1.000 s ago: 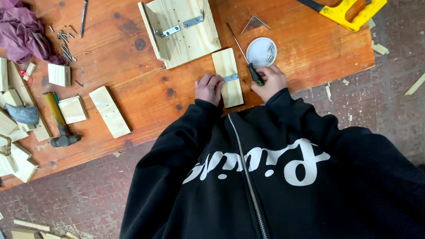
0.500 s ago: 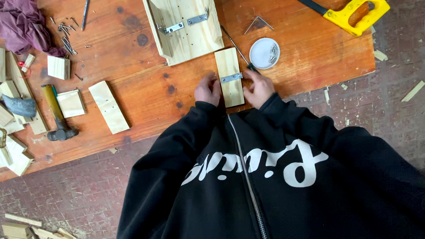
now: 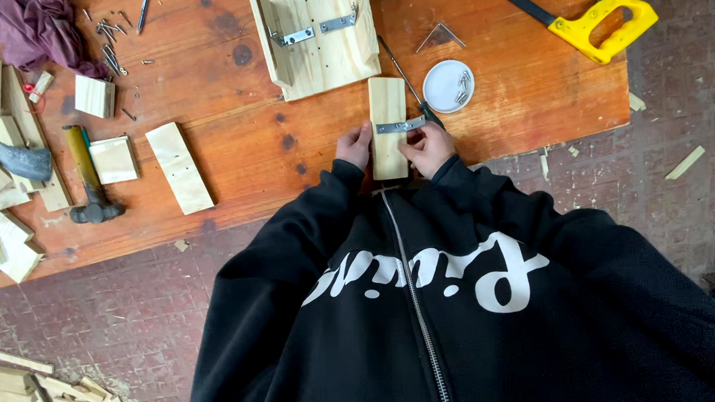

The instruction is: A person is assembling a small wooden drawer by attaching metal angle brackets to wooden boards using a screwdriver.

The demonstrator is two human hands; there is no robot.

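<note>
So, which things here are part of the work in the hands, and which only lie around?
In use:
left hand
right hand
small wooden board
metal bracket
white dish of screws
screwdriver

Lying about:
hammer
yellow-handled saw
purple cloth
loose wood blocks

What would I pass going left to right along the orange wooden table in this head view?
Purple cloth → hammer → loose pine block → left hand → pine strip with metal bracket → right hand → white dish of screws → yellow-handled handsaw.
</note>
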